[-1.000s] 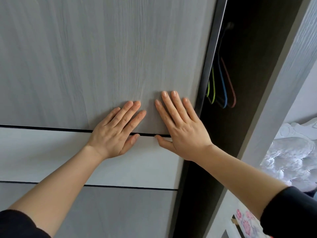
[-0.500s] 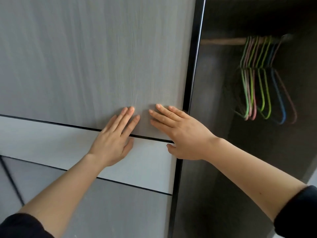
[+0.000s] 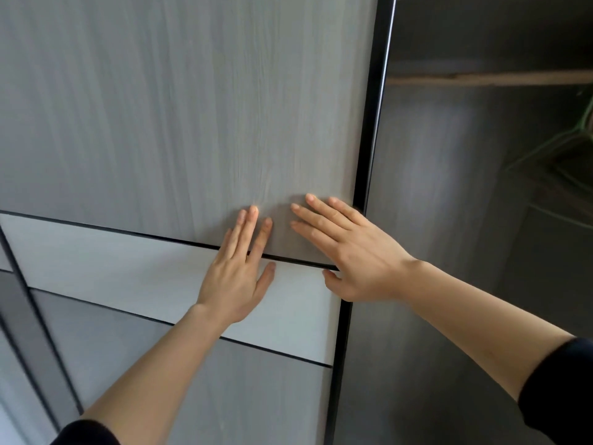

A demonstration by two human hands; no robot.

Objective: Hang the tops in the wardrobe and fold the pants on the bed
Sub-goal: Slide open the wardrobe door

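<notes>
A grey wood-grain sliding wardrobe door [image 3: 179, 117] fills the left and middle of the head view, with a pale band across it. My left hand [image 3: 239, 271] presses flat on the door, fingers straight, across the dark seam. My right hand [image 3: 349, 248] lies flat beside it near the door's black edge strip [image 3: 369, 175], fingers pointing left. To the right the wardrobe interior [image 3: 475, 220] stands open and dark, with a wooden rail [image 3: 487, 78] across the top. A green hanger [image 3: 574, 139] shows at the far right edge. No tops or pants are in view.
A second door panel [image 3: 19, 332] overlaps at the far left. The wardrobe's back wall and a side partition [image 3: 545, 252] show inside the opening.
The door has slid further left with both hands flat on it, so more of the interior shows. The view has shifted and the hangers now sit at the right edge.
</notes>
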